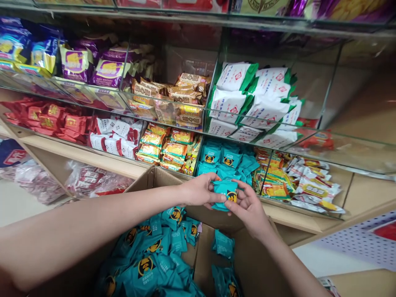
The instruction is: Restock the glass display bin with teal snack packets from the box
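You hold a small teal packet [220,190] between your two hands, above an open cardboard box [154,178] and just in front of the shelf display. Your left hand [201,191] grips its left side, thumb across the front; your right hand [250,208] pinches the opposite side, thumb at the lower right. The packet is soft and puffy, with a creased, slightly glossy wrapper. A black emblem with a yellow figure sits toward its right side, and pale lettering beside it is too small to read.

Below your forearms, loose teal packets [156,264] heap along the left of the box, many showing the same black-and-yellow emblem and white characters too blurred to make out. Matching shelved teal packets [230,159] sit in the low compartment just behind your hands. Above them, white-and-green packets [266,108] bear a red diamond mark and blue characters that you cannot read clearly. To the far left, red packets [51,117] carry gold print, and purple packets [76,62] above show a pale panel with a yellow picture.
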The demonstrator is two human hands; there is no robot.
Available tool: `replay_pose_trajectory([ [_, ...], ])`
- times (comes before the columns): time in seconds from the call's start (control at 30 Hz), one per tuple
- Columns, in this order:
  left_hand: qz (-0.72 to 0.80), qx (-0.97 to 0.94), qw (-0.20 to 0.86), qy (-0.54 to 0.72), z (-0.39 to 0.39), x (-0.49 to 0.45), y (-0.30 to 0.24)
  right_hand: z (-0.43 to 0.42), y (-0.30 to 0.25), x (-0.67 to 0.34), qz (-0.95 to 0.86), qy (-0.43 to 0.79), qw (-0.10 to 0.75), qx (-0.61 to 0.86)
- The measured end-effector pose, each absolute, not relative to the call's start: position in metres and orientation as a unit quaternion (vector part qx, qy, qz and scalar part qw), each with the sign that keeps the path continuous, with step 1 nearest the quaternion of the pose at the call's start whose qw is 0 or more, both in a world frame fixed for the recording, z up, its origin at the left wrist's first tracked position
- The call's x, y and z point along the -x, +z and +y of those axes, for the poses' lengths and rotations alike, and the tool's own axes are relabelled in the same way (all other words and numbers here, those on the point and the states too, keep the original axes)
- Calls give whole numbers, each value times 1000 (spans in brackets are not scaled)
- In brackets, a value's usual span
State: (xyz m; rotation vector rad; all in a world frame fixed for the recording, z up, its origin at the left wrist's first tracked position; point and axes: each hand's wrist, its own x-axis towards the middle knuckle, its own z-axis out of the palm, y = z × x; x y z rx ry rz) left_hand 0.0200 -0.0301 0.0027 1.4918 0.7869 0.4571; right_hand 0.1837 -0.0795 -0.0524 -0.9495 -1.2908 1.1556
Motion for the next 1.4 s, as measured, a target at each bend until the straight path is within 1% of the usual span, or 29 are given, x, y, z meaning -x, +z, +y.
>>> replay_pose_trajectory([
  [0.13, 386, -659, 614, 201, -30, -21, 0, -81, -53, -181, -560, 491, 542, 389],
  [0.23, 401, -622, 635, 223, -35, -25, -1, -83, -55, -178, -563, 492, 549, 375],
  [0.33, 388, -615, 645, 235, -39, -27, -3, -83, -56, -178, -570, 500, 537, 371],
  [0.43, 369, -645, 625, 240, -39, -27, -3, -83, -54, -183, -577, 492, 528, 382],
  [0.57, 354, -700, 579, 223, -36, -23, -2, -80, -48, -193, -570, 450, 549, 416],
  [0.67, 339, -725, 546, 247, -37, -22, 0, -78, -47, -195, -554, 458, 538, 441],
  [0.73, 330, -711, 559, 271, -36, -22, 3, -77, -46, -195, -527, 470, 545, 452],
  [0.87, 309, -646, 625, 311, -32, -23, 8, -77, -45, -194, -431, 525, 598, 425],
  [0.97, 310, -612, 659, 308, -27, -22, 10, -79, -44, -194, -412, 561, 596, 400],
  [1.03, 321, -609, 658, 304, -25, -22, 9, -79, -42, -192, -416, 564, 593, 396],
  [1.17, 350, -636, 613, 311, -25, -22, 5, -79, -40, -191, -438, 545, 582, 415],
  [1.23, 331, -646, 620, 297, -26, -22, 4, -79, -41, -192, -445, 537, 581, 419],
  [1.4, 264, -634, 691, 227, -27, -19, 8, -80, -44, -198, -445, 543, 572, 423],
])
